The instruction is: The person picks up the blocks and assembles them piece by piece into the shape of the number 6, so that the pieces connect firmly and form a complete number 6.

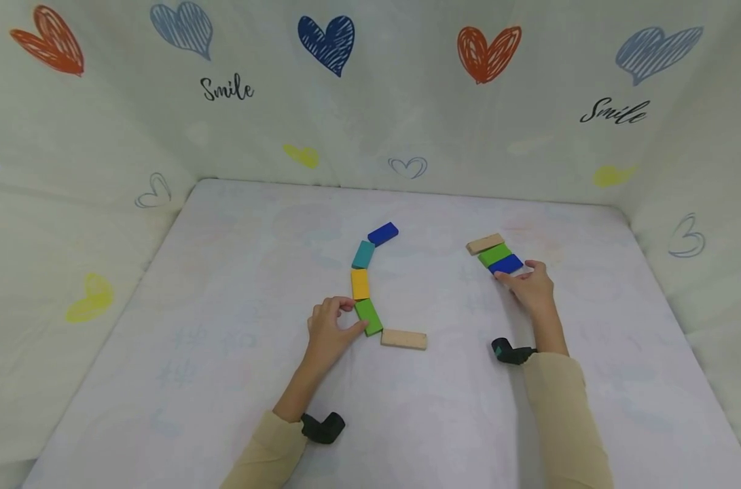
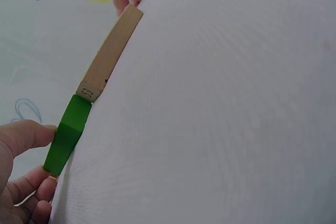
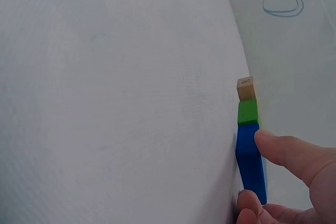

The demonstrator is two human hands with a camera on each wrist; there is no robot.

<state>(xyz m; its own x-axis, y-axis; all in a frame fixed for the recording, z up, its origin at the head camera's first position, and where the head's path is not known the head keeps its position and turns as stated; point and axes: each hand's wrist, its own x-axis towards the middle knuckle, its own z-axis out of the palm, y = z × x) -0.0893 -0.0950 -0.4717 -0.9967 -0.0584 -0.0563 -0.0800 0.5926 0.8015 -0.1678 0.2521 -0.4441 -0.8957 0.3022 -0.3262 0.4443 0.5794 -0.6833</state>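
Heart-printed backdrop (image 1: 370, 115), white table (image 1: 223, 407): I log remotely, below centre, left hand (image 1: 329, 333) pinching the left green block (image 1: 369, 317), apparently to align the curved row (image 1: 360, 284), and, right of centre, right hand (image 1: 534, 288) pinching a blue block (image 1: 506, 264), perhaps to square it against the right green block (image 1: 495, 255).

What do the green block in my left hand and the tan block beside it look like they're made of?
The tan block looks like bare wood: matte, pale brown, apparently unpainted. The green block is probably painted wood, but its smooth, even color hides any grain, so plastic is possible.
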